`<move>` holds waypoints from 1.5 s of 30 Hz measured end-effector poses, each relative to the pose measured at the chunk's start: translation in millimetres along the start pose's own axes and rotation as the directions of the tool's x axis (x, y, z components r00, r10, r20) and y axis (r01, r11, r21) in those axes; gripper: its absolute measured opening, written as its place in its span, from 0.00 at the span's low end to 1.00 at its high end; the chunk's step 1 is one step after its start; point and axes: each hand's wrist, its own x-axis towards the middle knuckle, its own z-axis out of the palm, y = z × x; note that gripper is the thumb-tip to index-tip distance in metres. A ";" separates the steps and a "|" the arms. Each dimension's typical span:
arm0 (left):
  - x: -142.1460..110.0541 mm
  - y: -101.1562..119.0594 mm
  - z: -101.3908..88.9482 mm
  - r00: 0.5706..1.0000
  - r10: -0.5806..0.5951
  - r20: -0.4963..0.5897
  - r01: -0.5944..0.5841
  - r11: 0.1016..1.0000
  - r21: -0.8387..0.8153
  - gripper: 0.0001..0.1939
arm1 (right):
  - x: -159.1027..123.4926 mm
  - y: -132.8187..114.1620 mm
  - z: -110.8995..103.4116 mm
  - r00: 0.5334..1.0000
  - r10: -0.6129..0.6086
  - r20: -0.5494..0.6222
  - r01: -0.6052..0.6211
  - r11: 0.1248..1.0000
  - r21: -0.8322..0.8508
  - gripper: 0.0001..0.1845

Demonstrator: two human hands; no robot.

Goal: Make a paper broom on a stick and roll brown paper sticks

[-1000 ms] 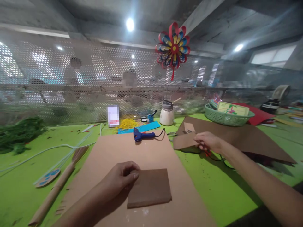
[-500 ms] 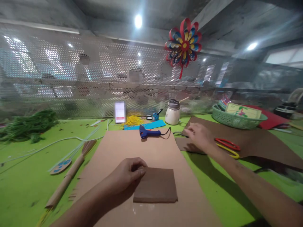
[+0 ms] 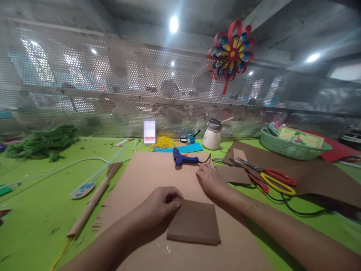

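Note:
A square piece of folded brown paper (image 3: 194, 223) lies in front of me on a large tan paper sheet (image 3: 152, 171). My left hand (image 3: 165, 203) pinches its upper left corner between thumb and fingers. Over the sheet's right part is my right hand (image 3: 211, 178), its fingers partly stretched forward with nothing seen in them. Just beyond those fingertips rests a blue glue gun (image 3: 186, 159), its black cord running right. Right of this hand lie a flat brown paper piece (image 3: 235, 174), scissors with red and yellow handles (image 3: 278, 182), and a second, red-handled pair (image 3: 259, 182).
A rolled-paper brush (image 3: 91, 209) and a blue-spotted oval (image 3: 83, 191) lie left. Behind stand a cream jar (image 3: 212, 137) and a blue paint pot (image 3: 191, 138). A green basket (image 3: 295, 146) sits beside large brown paper (image 3: 313, 173). Green strands (image 3: 50, 143) are heaped far left.
My right hand has put the scissors down and moved left from the flat brown piece toward the glue gun. My left hand keeps its pinch on the folded paper. The view has turned slightly left.

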 end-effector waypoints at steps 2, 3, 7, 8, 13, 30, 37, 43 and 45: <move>-0.5 1.8 -0.5 1.000 0.003 -0.010 -0.003 1.000 0.015 0.10 | -1.4 -0.5 -0.4 1.000 0.007 -0.008 -0.007 1.000 0.017 0.12; -0.5 2.1 -0.6 1.000 0.005 -0.015 -0.004 1.000 0.019 0.10 | -1.3 -0.5 -0.4 1.000 0.010 -0.012 -0.010 1.000 0.028 0.12; 0.5 0.0 0.3 1.000 0.004 -0.023 -0.004 1.000 0.021 0.09 | 1.9 2.5 2.3 0.999 0.032 -0.028 -0.029 0.996 0.085 0.11; 0.8 -1.0 0.6 1.000 0.003 -0.023 -0.002 1.000 0.019 0.09 | 3.0 4.0 3.7 0.999 0.041 -0.033 -0.038 0.994 0.100 0.10; 1.3 -3.1 1.0 1.000 0.012 -0.016 -0.012 1.000 0.003 0.10 | 8.4 9.3 12.4 0.996 0.076 -0.051 -0.066 0.981 0.181 0.07; -7.4 18.8 7.4 0.969 -0.182 -0.169 0.055 0.821 -0.568 0.15 | -31.2 -6.8 -72.5 0.988 0.155 0.027 -0.125 0.665 0.736 0.10; -4.2 27.3 0.6 0.915 -0.169 -0.367 -0.039 0.867 -0.496 0.14 | -57.1 -20.5 -49.4 0.859 0.041 0.510 -0.511 0.047 0.858 0.20; -0.5 24.6 -6.9 0.915 -0.172 -0.366 -0.032 0.871 -0.490 0.15 | -58.8 -15.4 -51.6 0.861 -0.180 0.475 -0.497 -0.110 0.860 0.28; -1.0 23.5 -6.2 0.912 -0.179 -0.370 -0.032 0.866 -0.498 0.14 | -58.1 -11.2 -49.7 0.870 -0.177 0.461 -0.489 -0.188 0.852 0.24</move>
